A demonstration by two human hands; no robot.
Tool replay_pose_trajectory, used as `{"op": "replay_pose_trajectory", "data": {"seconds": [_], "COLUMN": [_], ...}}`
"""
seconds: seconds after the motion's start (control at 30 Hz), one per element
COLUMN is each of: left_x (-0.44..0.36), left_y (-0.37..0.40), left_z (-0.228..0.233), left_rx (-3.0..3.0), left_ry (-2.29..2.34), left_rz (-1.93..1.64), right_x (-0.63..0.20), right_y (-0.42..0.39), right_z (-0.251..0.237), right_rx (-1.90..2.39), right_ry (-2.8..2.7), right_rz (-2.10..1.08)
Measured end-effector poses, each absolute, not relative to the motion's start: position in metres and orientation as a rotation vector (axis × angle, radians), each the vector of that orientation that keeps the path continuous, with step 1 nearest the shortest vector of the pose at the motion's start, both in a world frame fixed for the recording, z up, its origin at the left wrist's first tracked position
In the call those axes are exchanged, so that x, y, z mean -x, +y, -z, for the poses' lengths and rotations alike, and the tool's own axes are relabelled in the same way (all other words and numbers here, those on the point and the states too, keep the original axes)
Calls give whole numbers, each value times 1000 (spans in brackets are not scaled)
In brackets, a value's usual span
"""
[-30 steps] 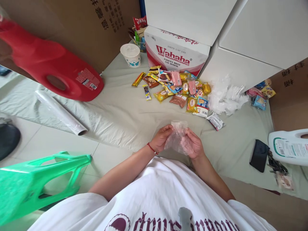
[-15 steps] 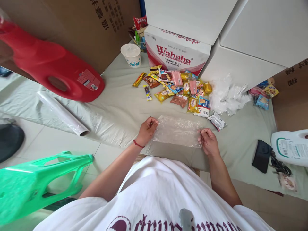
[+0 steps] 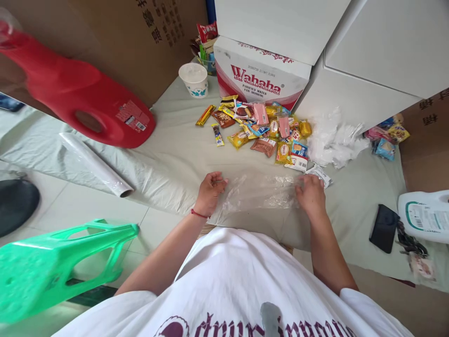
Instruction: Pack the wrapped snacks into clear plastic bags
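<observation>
A clear plastic bag (image 3: 261, 191) lies flat along the front of the cloth-covered surface, one end near each hand. My left hand (image 3: 211, 193), with a red string at the wrist, rests by the bag's left end; its fingers are loosely bent and apart. At the other end my right hand (image 3: 311, 194) has its fingers spread, the tips touching or just over the bag's edge. Beyond the bag is a pile of wrapped snacks (image 3: 264, 146). A silver-white packet (image 3: 320, 175) lies just behind my right hand, partly covered by it.
A crumpled heap of clear plastic bags (image 3: 338, 140) lies right of the snacks. Behind stand a Wahaba water carton (image 3: 257, 77) and a paper cup (image 3: 194, 80). A red jug (image 3: 115, 110) and a film roll (image 3: 96, 164) are left; a phone (image 3: 384, 228) and white bottle (image 3: 426, 216) right.
The bag, held stretched between both hands before, now lies lower and flat on the cloth. My fingers have loosened from its two ends, and my right hand has shifted slightly outward.
</observation>
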State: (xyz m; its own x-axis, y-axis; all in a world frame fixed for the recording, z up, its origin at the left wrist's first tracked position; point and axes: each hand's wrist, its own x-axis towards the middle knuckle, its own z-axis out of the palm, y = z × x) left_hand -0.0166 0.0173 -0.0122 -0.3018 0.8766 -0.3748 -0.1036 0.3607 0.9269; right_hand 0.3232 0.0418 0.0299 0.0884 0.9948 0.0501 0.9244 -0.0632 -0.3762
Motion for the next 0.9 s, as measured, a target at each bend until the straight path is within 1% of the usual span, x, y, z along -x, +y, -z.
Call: {"op": "replay_pose_trajectory", "data": {"seconds": [0.03, 0.07, 0.1, 0.2, 0.27, 0.33, 0.47, 0.67, 0.77, 0.9], "left_x": [14, 11, 9, 1, -2, -4, -8, -12, -17, -29], "left_y": [16, 14, 13, 8, 6, 6, 6, 6, 5, -1], "left_z": [12, 11, 10, 4, -2, -7, -9, 7, 5, -10], "left_rx": [-699, -682, -673, -704, -708, -692, -716, -913, -1164, -1593], "left_ry": [1543, 1517, 1494, 1470, 1441, 1379, 1302, 1337, 1440, 1576], "left_rz": [-1144, -1127, -1112, -1060, -1018, -956, -812, -692, -604, -305], "right_x": [-315, -304, -291, -251, -229, -217, -215, -225, -227, -227], "right_y": [47, 52, 57, 65, 67, 65, 60, 52, 49, 45], "right_z": [-36, -40, -42, -35, -24, -13, -2, 1, 4, 3], "right_rx": [1969, 1852, 1724, 1385, 1287, 1267, 1266, 1365, 1371, 1354], "right_ry": [-1944, -1980, -2021, -2150, -2182, -2156, -2064, -1914, -1878, -1858], "right_rz": [-255, -265, -344, -766, -987, -1094, -1105, -1081, -1084, -1104]}}
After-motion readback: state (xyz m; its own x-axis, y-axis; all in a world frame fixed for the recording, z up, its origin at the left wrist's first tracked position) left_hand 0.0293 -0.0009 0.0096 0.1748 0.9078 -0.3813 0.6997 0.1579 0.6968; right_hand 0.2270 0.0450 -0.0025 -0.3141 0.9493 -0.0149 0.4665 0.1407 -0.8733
